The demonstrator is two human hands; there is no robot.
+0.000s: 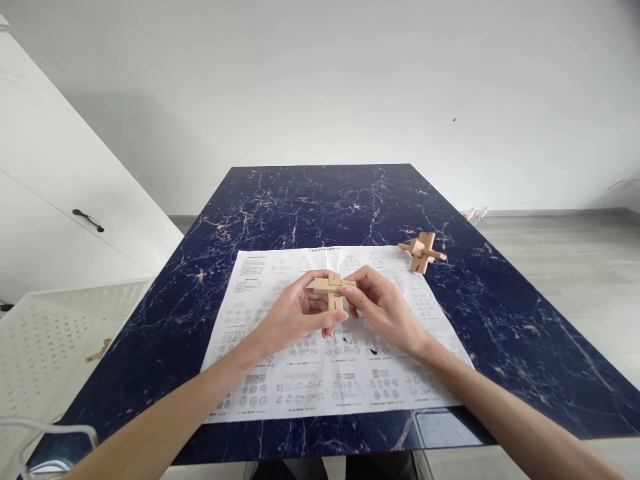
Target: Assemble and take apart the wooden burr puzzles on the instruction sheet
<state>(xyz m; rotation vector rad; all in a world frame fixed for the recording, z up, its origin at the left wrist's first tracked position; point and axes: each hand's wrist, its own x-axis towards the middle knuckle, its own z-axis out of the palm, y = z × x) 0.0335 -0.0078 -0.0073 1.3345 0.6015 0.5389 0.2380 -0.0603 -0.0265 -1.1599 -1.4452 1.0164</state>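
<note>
Between both hands is a light wooden interlocking puzzle (329,287) made of crossed bars, held just above a printed sheet. My left hand (300,307) grips it from the left, with fingers behind and the thumb along the lower bar. From the right, my right hand (380,303) pinches the end of the sideways bar between thumb and fingers. Dark marks show on the bars' faces. Under the hands, the white instruction sheet (300,393) carries rows of small diagrams and text. My fingers hide part of the puzzle.
A second wooden puzzle (423,252) rests at the sheet's upper right corner on the dark blue marbled table (310,207). A pale rectangular object (445,428) lies at the front edge. To the left are a small wooden piece (99,351), a white cable (60,424) and a cabinet (65,173).
</note>
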